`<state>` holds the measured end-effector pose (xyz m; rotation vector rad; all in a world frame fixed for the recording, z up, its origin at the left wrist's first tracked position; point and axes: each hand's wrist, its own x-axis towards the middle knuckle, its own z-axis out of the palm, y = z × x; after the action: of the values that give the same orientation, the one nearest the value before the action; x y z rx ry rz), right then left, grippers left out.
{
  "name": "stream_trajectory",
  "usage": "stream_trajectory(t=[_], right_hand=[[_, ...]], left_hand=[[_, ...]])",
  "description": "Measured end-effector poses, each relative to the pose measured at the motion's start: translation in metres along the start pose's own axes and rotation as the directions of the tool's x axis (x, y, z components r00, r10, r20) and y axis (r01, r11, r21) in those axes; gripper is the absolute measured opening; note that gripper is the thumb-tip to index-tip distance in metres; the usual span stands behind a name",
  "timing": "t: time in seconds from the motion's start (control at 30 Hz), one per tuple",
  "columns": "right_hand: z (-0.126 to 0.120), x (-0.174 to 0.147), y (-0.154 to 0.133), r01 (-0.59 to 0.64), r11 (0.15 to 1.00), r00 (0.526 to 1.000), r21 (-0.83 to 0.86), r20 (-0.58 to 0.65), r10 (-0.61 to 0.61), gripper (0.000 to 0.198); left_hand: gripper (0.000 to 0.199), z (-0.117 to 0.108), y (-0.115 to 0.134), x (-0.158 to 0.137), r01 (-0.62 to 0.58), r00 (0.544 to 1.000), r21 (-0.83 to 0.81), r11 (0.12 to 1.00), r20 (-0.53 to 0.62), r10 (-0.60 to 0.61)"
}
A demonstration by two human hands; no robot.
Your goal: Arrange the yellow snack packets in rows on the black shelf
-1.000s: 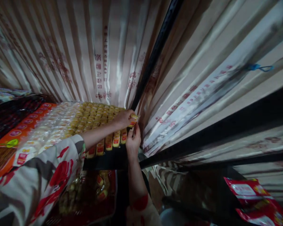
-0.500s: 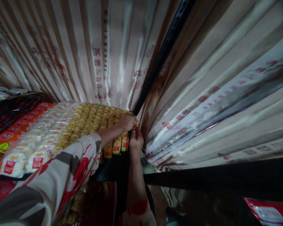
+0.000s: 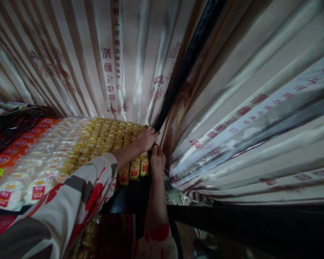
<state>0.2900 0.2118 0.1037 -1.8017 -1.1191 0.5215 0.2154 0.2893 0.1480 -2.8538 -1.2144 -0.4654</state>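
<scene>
My left hand reaches over the far right end of the yellow-wrapped packets, close to the foot of a black slotted post. Its fingers curl together toward my right hand. Just below it, my right hand is closed in a pinch, fingertips pointing up. Whatever lies between the two sets of fingertips is too small and dark to make out. Beside my right wrist, the front packets of the yellow rows stand at the edge of a black shelf.
Pale pleated curtains with red print hang behind and to the right. Left of the yellow packets lie white round packaged cakes, orange packs and dark packs. A black rail runs along the lower right.
The view has shifted slightly. My left hand has closed in nearer the post's foot, and the yellowish bit seen at its fingertips earlier is now hidden. My right hand stays just below it, pinched.
</scene>
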Motion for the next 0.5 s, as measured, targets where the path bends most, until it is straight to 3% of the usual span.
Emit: stream_trajectory(t=[0.23,0.5], right_hand=[[0.005,0.005,0.004,-0.037,0.999,0.996,-0.018,0.078,0.038,0.045],[0.009,0.003,0.008,-0.026,0.999,0.993,0.032,0.112,0.022,0.045]], left_hand=[[0.016,0.003,-0.003,0.007,0.032,0.998,-0.094,0.995,0.05,-0.027],[0.012,0.013,-0.009,0.016,0.073,0.997,-0.221,0.973,0.028,-0.069]])
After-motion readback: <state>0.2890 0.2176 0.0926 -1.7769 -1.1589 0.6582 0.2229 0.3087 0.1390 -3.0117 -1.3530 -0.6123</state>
